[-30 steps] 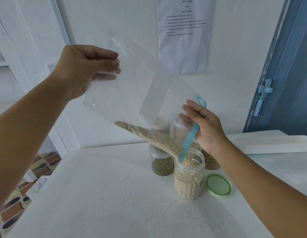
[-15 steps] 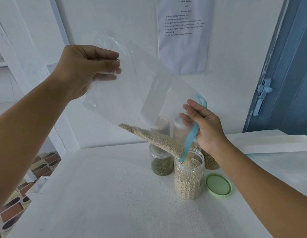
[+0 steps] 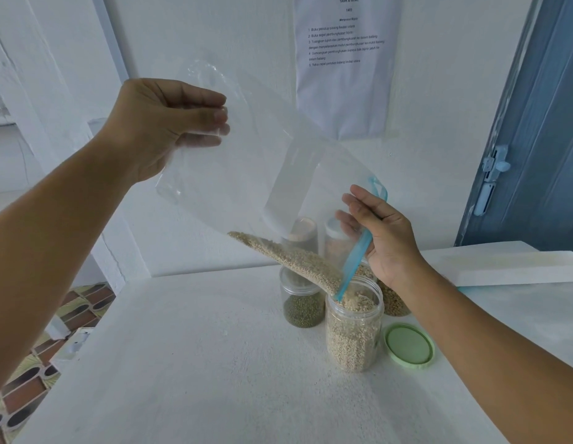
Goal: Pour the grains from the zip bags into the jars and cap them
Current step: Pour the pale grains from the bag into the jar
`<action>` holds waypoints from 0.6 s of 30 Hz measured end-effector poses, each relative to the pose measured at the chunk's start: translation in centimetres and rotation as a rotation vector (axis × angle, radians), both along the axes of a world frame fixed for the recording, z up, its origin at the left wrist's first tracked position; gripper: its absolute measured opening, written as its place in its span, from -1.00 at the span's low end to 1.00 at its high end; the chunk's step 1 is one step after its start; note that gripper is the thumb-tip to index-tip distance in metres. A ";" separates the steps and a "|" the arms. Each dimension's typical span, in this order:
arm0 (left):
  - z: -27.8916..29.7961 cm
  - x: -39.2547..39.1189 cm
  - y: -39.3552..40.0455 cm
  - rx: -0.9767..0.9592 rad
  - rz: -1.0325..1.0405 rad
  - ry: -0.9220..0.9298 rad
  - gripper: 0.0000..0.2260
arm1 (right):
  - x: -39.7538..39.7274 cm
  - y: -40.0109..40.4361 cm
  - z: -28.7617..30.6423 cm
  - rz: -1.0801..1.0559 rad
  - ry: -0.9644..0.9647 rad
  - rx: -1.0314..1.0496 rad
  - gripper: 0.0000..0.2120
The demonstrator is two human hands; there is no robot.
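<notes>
Pinched by left hand [image 3: 157, 129] and right hand [image 3: 386, 238], zip bag [image 3: 262, 161] tilted into open jar [image 3: 354, 331]; rear jars [image 3: 303, 233] blurred behind plastic near worktop's [image 3: 198, 363] back edge.

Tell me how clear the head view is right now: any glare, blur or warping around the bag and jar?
Head view: soft, even light, no hard shadows; faint glare on the clear zip bag, through which the wall shows; wide-angle bending at the blue door; grains in the open jar sharp; wall sheet text too small to read.
</notes>
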State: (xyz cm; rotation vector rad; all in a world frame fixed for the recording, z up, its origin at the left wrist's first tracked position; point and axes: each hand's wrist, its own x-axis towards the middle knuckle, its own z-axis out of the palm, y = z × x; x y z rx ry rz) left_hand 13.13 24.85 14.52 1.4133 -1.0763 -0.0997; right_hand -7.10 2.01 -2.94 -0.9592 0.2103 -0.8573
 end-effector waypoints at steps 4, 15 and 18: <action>0.1 -0.1 -0.2 0.007 0.000 -0.013 -0.81 | 0.1 0.0 -0.2 -0.006 0.001 0.008 -0.74; 0.1 -0.6 -0.7 0.014 0.006 -0.017 -0.82 | -0.1 -0.3 -0.5 -0.007 -0.006 0.014 -0.73; 0.2 -0.7 -0.7 0.016 0.002 -0.020 -0.82 | -0.1 -0.3 -0.4 -0.007 -0.008 0.011 -0.73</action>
